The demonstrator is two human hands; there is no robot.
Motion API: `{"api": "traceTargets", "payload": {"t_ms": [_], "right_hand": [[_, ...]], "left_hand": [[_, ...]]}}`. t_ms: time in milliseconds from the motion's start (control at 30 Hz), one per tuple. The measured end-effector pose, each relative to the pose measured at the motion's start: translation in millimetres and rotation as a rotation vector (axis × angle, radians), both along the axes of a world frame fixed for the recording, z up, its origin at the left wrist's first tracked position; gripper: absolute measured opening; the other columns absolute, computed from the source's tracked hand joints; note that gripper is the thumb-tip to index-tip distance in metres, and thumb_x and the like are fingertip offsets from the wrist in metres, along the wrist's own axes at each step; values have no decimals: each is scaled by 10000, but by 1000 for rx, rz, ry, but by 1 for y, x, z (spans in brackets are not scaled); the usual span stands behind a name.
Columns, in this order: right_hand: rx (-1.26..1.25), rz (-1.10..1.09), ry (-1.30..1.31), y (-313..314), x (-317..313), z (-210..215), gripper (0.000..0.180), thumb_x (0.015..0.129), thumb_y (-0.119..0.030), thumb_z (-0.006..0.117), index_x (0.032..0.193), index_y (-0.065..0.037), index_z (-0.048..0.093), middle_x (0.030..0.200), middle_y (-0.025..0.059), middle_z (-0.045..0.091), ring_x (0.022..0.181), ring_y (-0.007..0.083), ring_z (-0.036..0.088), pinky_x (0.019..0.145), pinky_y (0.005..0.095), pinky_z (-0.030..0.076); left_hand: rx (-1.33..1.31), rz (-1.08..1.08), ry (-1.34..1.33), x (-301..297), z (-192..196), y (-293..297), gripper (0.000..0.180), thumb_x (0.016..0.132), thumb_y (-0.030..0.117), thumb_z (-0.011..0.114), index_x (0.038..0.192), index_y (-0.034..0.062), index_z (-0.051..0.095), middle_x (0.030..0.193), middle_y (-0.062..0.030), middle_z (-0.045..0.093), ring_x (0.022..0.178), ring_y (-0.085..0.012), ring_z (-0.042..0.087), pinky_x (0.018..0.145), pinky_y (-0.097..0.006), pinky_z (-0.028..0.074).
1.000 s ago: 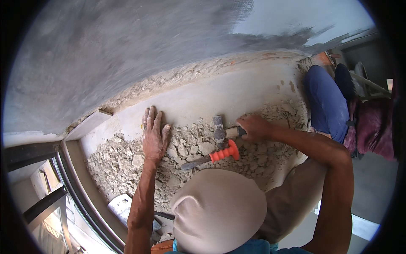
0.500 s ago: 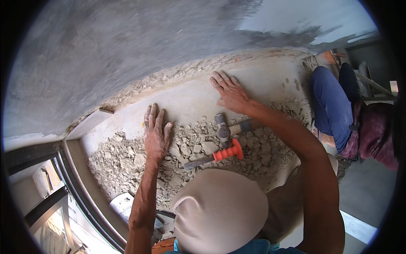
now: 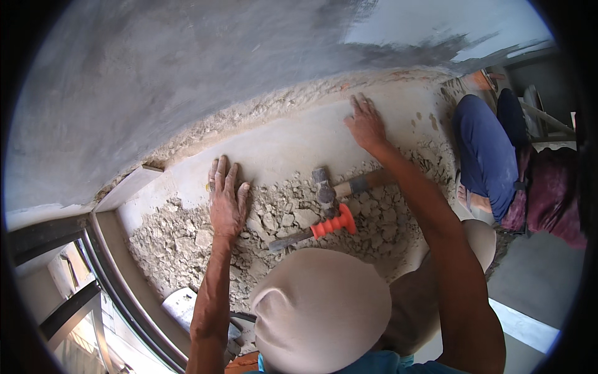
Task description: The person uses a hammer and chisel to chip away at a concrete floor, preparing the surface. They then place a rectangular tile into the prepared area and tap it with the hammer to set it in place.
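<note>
My left hand [image 3: 227,202] lies flat and open, fingers spread, with its fingertips on a smooth pale slab [image 3: 286,138] and its wrist over broken rubble. Farther right, my right hand [image 3: 366,123] also rests open on the slab, close to the foot of the wall, holding nothing. Between my forearms a hammer [image 3: 324,187] lies on the rubble, the end of its wooden handle passing under my right forearm. Just nearer, touching or close to the hammer head, is a chisel [image 3: 293,239] with an orange hand guard [image 3: 334,222].
Chipped rubble [image 3: 187,240] covers the near side of the slab. A grey plastered wall [image 3: 162,75] rises beyond. At left stand a thin tile strip [image 3: 129,188] and a dark window frame [image 3: 124,280]. A person in blue trousers [image 3: 484,153] sits at right. My beige-clothed knee [image 3: 321,305] fills the lower middle.
My right hand has slid right and slightly farther away along the slab. My left hand stays nearly where it was. The hammer and chisel have not moved.
</note>
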State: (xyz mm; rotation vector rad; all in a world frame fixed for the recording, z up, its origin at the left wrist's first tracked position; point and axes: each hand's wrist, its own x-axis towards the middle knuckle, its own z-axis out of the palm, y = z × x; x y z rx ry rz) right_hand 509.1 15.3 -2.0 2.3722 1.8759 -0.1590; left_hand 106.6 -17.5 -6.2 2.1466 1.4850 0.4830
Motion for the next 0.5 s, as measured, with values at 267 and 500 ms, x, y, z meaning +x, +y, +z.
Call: {"api": "traceTargets", "payload": {"t_ms": [267,500], "right_hand": [[75,-356,-13,-14,66,-19,756,977,-466,480,1568,-47,264,1602,240,266,1476,407,267,1200,480,265],[115,-349,-45,-8,79,-30,748,989,-478,460,1565,-38,272,1605,231,266,1484,400,252,1201,498,248]], "left_hand": [[17,-10,12,3,1,1,559,1034,471,453,1445,95,500,1631,-74,284,1525,-297,202,1228,-428,267],[22,-10,7,2,1,1,544,1038,456,455,1424,78,519,1623,-86,302,1521,-306,218,1219,-429,274]]}}
